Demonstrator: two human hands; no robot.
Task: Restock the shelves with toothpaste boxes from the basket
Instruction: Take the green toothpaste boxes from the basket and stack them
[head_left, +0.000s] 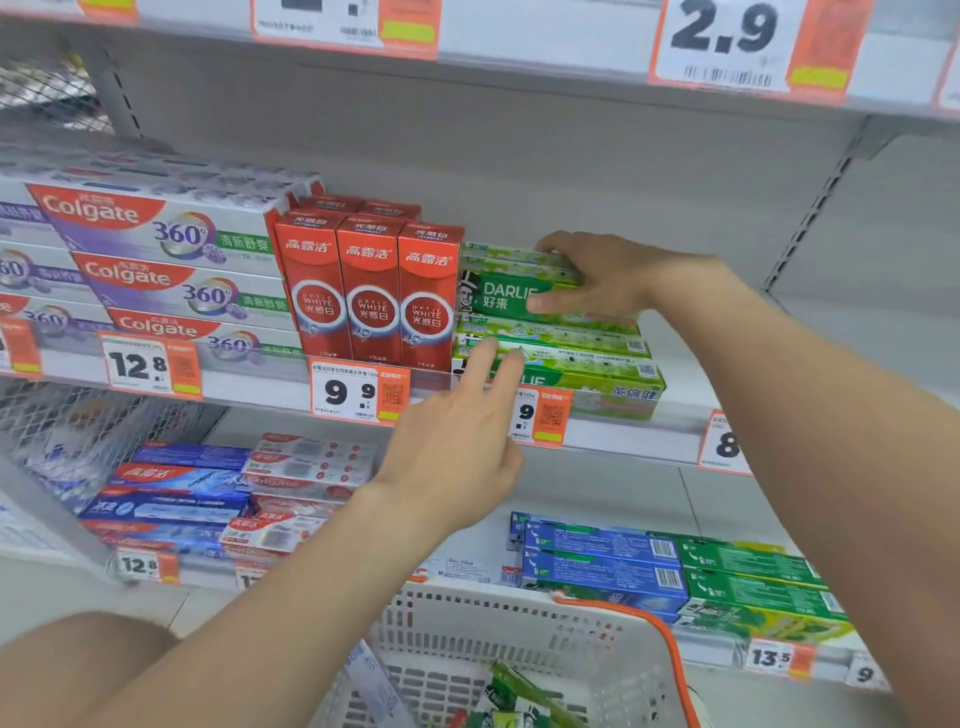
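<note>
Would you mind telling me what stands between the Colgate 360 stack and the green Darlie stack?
Upright red Optic White boxes stand there, seen in the head view.

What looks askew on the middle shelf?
The green stack beside the red boxes is staggered: its lower boxes jut forward at an angle to the shelf edge, while the top box, gripped by the right hand, sits further back. The left hand touches the lower ones.

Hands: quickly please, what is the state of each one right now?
Left hand: open, straight fingertips touching the lower green boxes.
Right hand: grips the top Darlie box on the stack.
</note>
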